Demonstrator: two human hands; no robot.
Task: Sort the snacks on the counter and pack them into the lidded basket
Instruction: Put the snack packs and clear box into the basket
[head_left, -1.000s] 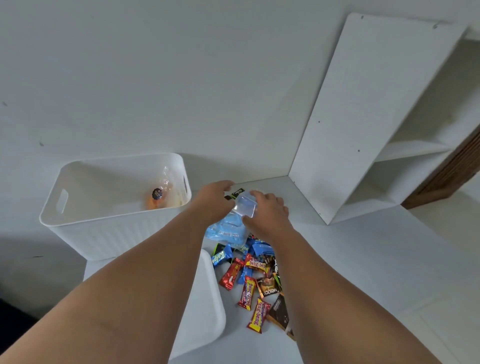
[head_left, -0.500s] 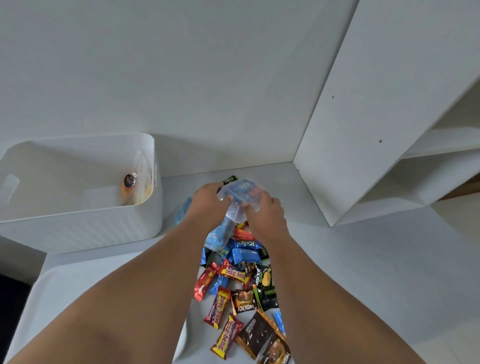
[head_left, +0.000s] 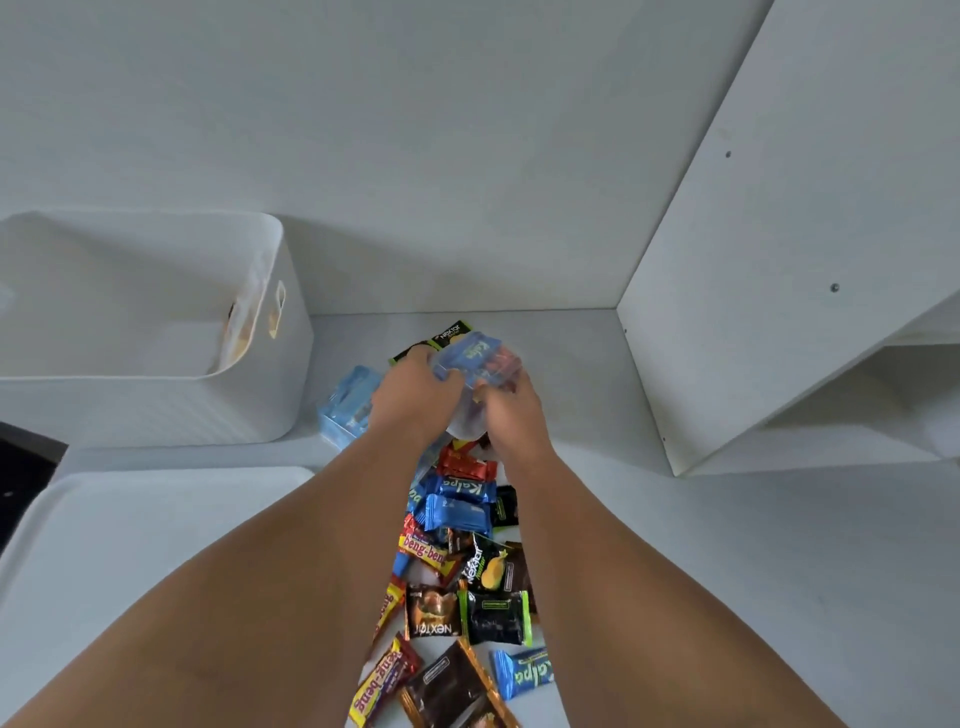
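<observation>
Both hands hold a clear plastic bag (head_left: 475, 364) with blue and red snack packs inside, above the far end of the snack pile. My left hand (head_left: 413, 397) grips its left side and my right hand (head_left: 511, 410) pinches its lower right. Several wrapped snacks (head_left: 457, 561) in red, blue, black and brown lie on the white counter (head_left: 727, 545) between my forearms. The white basket (head_left: 156, 395) stands at the left with one orange packet (head_left: 240, 325) against its inner right wall. A light blue pack (head_left: 347, 405) lies between the basket and my left hand.
The white basket lid (head_left: 130, 530) lies flat at the lower left. A white shelf unit (head_left: 779, 234) stands at the right against the wall. A black Nextar packet (head_left: 451, 332) lies just beyond the bag.
The view has swung right and closer, so the basket slid left. Both hands stayed on the clear bag and lifted it slightly over the pile's far end.
</observation>
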